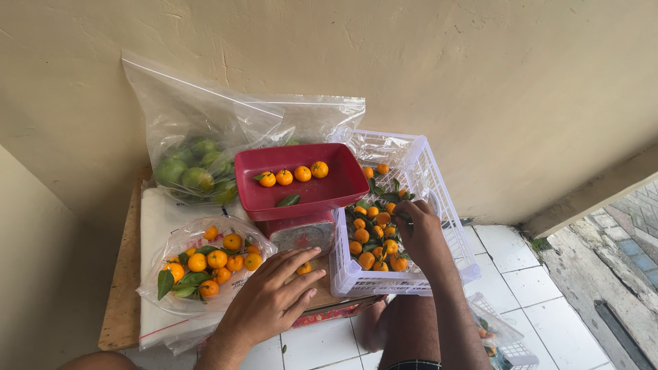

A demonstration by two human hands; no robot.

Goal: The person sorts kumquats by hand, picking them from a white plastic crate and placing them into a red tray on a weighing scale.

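My right hand [419, 233] reaches into a white plastic crate [439, 192] of small oranges [370, 240] with green leaves, its fingers pinched on an orange stem among the fruit. My left hand [274, 298] rests flat, fingers spread, on the table edge in front of a kitchen scale [301, 233]. On the scale sits a red tray [298, 181] holding several small oranges [293, 176] and a loose leaf. Just left of my left hand lies a clear bag of oranges [205, 267] with leaves.
A big clear zip bag of green fruit [199, 171] leans against the beige wall behind the scale. The low wooden table [123, 274] carries a white sack. White floor tiles and another small crate [510, 349] lie at the lower right.
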